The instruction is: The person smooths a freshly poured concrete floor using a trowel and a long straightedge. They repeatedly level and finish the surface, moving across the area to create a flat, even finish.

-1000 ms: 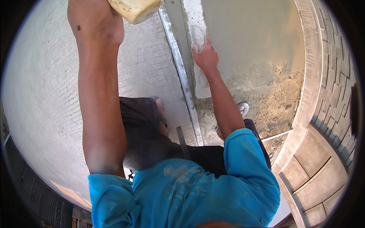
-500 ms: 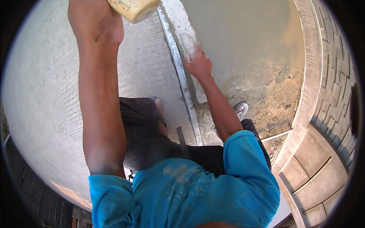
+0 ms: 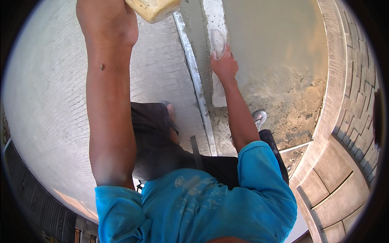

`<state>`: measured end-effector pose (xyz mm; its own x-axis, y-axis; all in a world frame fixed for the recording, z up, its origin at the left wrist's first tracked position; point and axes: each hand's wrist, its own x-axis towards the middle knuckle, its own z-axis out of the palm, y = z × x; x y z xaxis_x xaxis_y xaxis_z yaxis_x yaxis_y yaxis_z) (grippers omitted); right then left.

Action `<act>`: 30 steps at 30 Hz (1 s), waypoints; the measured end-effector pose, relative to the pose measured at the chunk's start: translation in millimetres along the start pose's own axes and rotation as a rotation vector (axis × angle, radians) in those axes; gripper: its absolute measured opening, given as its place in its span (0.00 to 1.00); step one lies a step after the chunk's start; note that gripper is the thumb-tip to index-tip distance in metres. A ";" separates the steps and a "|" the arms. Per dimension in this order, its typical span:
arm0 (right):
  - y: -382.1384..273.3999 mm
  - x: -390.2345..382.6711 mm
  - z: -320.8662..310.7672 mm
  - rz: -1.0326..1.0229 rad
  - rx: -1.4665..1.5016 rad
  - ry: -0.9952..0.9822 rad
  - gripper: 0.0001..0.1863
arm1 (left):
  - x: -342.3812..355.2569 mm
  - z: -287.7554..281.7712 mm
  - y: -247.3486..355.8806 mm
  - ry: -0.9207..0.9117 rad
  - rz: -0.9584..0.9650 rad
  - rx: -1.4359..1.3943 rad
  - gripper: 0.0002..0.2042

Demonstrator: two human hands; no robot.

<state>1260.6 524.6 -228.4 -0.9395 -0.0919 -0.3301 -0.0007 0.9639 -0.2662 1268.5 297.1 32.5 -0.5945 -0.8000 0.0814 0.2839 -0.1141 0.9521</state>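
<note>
My right hand [image 3: 224, 64] is closed round the rounded handle of a long, narrow float [image 3: 219, 97], which is smeared with pale cement. The float lies lengthwise on wet grey cement [image 3: 275, 36], its far end cut off by the top edge. Up at the top left, my left hand [image 3: 109, 20] shows mainly its wrist and heel, with the fingers hidden. A worn yellowish block [image 3: 153, 9] with rounded corners sits against that hand and appears held in it, partly out of view.
A pale straight strip [image 3: 193, 77] divides the wet cement from a grooved grey slab [image 3: 154, 69] on the left. Rough, sandy cement [image 3: 298, 97] lies beside my sandalled foot [image 3: 259, 117]. A curved kerb [image 3: 334, 73] and a paved strip [image 3: 358, 81] run along the right.
The float and my right hand have shifted right, away from the strip, and the float lies straighter. My left forearm and the yellowish block have moved slightly right.
</note>
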 end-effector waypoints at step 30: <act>49.1 24.3 -37.9 -0.037 -0.242 0.054 0.45 | 9.1 -14.5 2.2 -0.081 -0.117 -0.062 0.19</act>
<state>1224.7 579.2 -215.1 -0.9542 -0.1210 -0.2734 -0.1114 0.9925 -0.0507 1274.6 281.0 31.0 -0.6845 -0.7290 -0.0026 0.2537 -0.2416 0.9366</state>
